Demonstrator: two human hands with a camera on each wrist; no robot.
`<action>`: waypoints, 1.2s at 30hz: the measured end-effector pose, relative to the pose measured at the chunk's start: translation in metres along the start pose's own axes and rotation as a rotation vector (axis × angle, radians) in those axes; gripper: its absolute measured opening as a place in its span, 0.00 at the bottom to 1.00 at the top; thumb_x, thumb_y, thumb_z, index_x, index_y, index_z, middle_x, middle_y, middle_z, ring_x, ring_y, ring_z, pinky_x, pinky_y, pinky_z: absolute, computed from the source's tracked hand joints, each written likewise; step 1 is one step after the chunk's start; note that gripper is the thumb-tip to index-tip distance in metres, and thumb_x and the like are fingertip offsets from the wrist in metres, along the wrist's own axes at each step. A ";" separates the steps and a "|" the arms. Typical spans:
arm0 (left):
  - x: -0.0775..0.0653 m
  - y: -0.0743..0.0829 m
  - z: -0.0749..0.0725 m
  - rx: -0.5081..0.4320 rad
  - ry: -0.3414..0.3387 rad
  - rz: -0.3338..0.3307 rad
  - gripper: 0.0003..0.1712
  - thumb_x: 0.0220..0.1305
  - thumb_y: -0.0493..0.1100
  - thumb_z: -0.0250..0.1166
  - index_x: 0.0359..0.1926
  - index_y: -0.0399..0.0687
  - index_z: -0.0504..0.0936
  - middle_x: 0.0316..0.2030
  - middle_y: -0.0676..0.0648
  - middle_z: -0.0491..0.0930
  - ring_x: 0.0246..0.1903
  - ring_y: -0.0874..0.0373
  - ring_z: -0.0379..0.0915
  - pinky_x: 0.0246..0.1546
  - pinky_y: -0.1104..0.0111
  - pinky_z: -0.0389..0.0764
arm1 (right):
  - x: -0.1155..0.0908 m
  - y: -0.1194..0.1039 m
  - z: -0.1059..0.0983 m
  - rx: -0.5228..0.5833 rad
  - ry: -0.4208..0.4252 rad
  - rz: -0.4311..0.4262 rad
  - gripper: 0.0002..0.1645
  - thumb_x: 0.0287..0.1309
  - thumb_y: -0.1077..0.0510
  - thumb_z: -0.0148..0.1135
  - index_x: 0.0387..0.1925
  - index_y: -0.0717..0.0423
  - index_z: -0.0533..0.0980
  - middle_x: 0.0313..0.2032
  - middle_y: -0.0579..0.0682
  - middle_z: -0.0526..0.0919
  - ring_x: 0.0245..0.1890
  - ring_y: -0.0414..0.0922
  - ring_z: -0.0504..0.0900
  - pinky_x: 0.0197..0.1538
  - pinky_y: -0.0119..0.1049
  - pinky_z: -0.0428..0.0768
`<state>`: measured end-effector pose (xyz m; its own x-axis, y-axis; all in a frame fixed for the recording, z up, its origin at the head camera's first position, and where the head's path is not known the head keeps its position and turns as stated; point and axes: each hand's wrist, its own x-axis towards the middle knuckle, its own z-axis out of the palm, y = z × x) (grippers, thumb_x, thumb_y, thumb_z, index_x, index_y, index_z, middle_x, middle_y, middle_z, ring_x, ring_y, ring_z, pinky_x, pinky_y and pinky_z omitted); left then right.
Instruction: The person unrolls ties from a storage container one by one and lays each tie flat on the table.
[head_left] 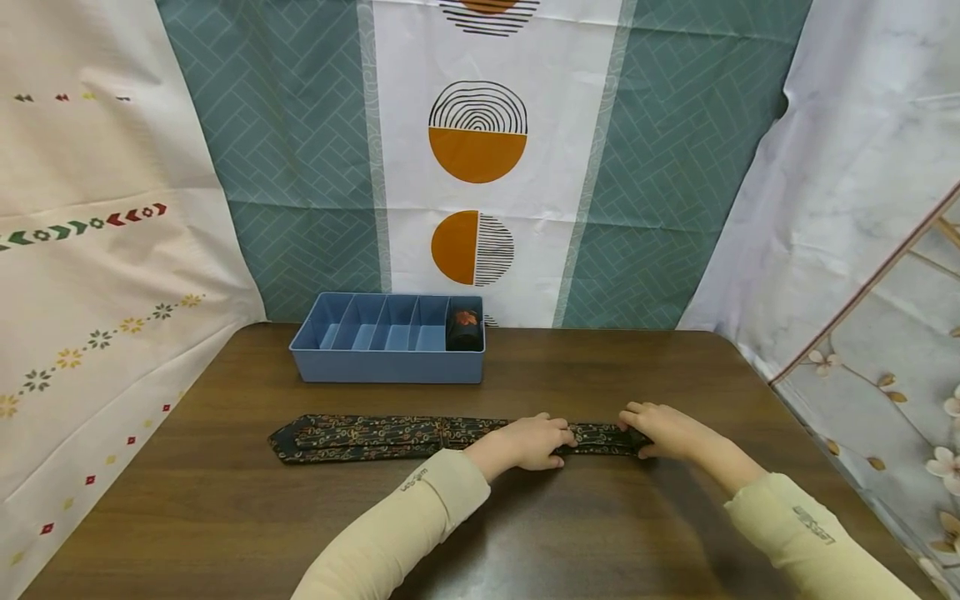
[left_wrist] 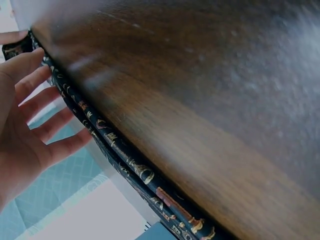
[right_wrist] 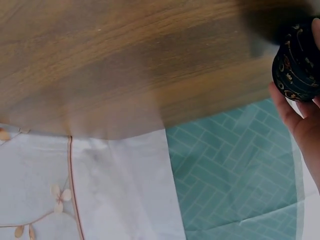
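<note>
A dark necktie point(head_left: 360, 435) with a gold and red pattern lies doubled lengthwise across the table, its pointed end at the left. Over its right half rests my left hand point(head_left: 534, 442), fingers spread. The left wrist view has those same fingers point(left_wrist: 60, 125) straight along the edge of the tie point(left_wrist: 120, 150). At the tie's right end, my right hand point(head_left: 667, 429) grips a folded-up portion between thumb and fingers. Seen from the right wrist, that portion is a thick rounded roll point(right_wrist: 295, 67), with fingers partly under it.
Behind the tie stands a blue box point(head_left: 386, 367) with several compartments. Its rightmost compartment holds a dark rolled item point(head_left: 465, 333) with an orange leaf-like motif. Patterned cloths point(head_left: 300, 167) hang behind the wooden table point(head_left: 225, 517) and along both sides.
</note>
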<state>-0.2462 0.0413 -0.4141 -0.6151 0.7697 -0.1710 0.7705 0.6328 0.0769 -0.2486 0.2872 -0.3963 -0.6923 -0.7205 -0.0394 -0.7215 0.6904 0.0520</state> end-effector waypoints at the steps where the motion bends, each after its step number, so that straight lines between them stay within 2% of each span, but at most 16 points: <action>1: 0.000 0.000 0.000 -0.002 0.000 0.003 0.22 0.66 0.51 0.59 0.60 0.61 0.73 0.62 0.55 0.69 0.59 0.58 0.67 0.59 0.69 0.71 | -0.001 0.000 0.001 -0.005 -0.002 0.005 0.22 0.35 0.59 0.77 0.34 0.53 0.73 0.34 0.45 0.76 0.35 0.47 0.79 0.37 0.40 0.79; 10: 0.001 -0.002 0.000 0.002 -0.002 0.007 0.22 0.66 0.51 0.59 0.60 0.60 0.73 0.62 0.55 0.69 0.59 0.58 0.67 0.60 0.70 0.70 | -0.001 0.001 -0.001 -0.019 -0.029 0.038 0.22 0.37 0.59 0.76 0.35 0.53 0.73 0.35 0.47 0.79 0.36 0.49 0.80 0.36 0.42 0.79; 14: 0.003 -0.001 0.000 -0.001 -0.007 0.010 0.22 0.66 0.50 0.59 0.61 0.59 0.73 0.61 0.54 0.69 0.60 0.58 0.66 0.60 0.70 0.69 | -0.005 0.003 -0.005 -0.012 -0.055 0.060 0.23 0.39 0.61 0.75 0.39 0.57 0.74 0.41 0.57 0.81 0.42 0.57 0.80 0.41 0.49 0.80; 17: 0.004 -0.001 -0.001 -0.004 -0.010 0.015 0.22 0.66 0.50 0.59 0.61 0.57 0.73 0.61 0.54 0.70 0.60 0.58 0.66 0.61 0.69 0.68 | -0.006 0.005 -0.005 -0.018 -0.050 0.053 0.21 0.39 0.61 0.75 0.38 0.58 0.75 0.40 0.56 0.80 0.40 0.55 0.80 0.40 0.47 0.81; 21: 0.003 -0.002 -0.001 -0.009 -0.013 0.019 0.23 0.66 0.50 0.59 0.61 0.57 0.73 0.61 0.53 0.70 0.59 0.58 0.66 0.60 0.69 0.68 | -0.007 0.007 -0.004 -0.018 -0.034 0.036 0.19 0.39 0.59 0.75 0.32 0.54 0.74 0.33 0.48 0.76 0.34 0.49 0.79 0.35 0.41 0.79; 30: 0.001 -0.002 -0.001 -0.005 -0.017 0.027 0.23 0.66 0.50 0.58 0.62 0.57 0.72 0.62 0.53 0.69 0.62 0.60 0.64 0.64 0.69 0.65 | -0.010 0.008 -0.005 -0.019 -0.056 0.071 0.20 0.38 0.58 0.76 0.30 0.50 0.71 0.32 0.45 0.77 0.34 0.48 0.79 0.32 0.41 0.76; 36: 0.000 -0.002 -0.001 -0.009 -0.015 0.024 0.23 0.66 0.51 0.58 0.62 0.58 0.72 0.62 0.54 0.69 0.62 0.60 0.64 0.62 0.70 0.66 | -0.013 0.011 -0.003 -0.028 -0.041 0.047 0.20 0.37 0.59 0.76 0.33 0.52 0.74 0.35 0.48 0.78 0.35 0.50 0.80 0.35 0.44 0.79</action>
<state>-0.2479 0.0402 -0.4137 -0.5941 0.7832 -0.1834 0.7832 0.6152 0.0902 -0.2472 0.3039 -0.3922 -0.7255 -0.6839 -0.0770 -0.6882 0.7208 0.0822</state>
